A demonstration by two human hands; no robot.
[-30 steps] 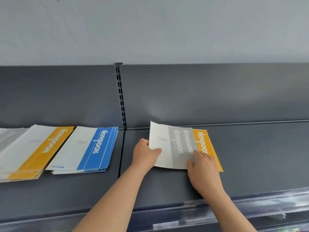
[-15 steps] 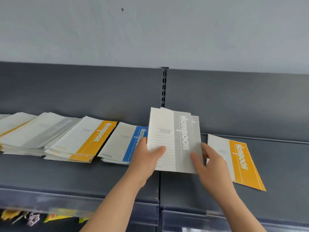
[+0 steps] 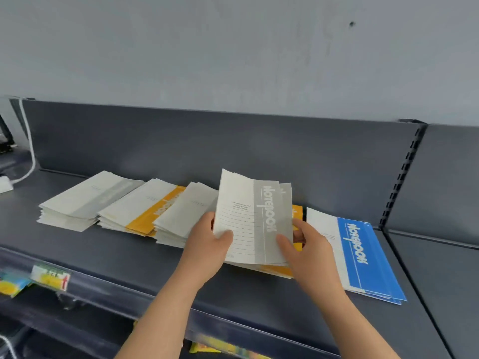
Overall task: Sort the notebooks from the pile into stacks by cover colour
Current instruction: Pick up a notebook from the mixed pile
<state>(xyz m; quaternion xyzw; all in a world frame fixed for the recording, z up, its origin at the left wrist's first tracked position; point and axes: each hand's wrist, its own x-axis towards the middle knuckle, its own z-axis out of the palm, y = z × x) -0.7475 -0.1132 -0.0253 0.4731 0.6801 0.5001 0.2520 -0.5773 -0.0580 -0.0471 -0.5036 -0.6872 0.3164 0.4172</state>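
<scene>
Head view: dark grey shelf [image 3: 233, 301] with a raised back panel, below a pale grey wall [image 3: 233, 47]. Held tilted above the shelf's middle, grey notebooks [image 3: 252, 218], pinched at the lower left edge by the left hand [image 3: 207, 251], thumb on the cover, and at the lower right edge by the right hand [image 3: 308, 255]. Along the back, left to right: grey stack [image 3: 85, 200], orange stack [image 3: 145, 211], a white-topped stack [image 3: 181, 216], then orange covers under the hands. Blue stack [image 3: 363, 257] toward the right edge. White cable [image 3: 28, 141] at the left end.
</scene>
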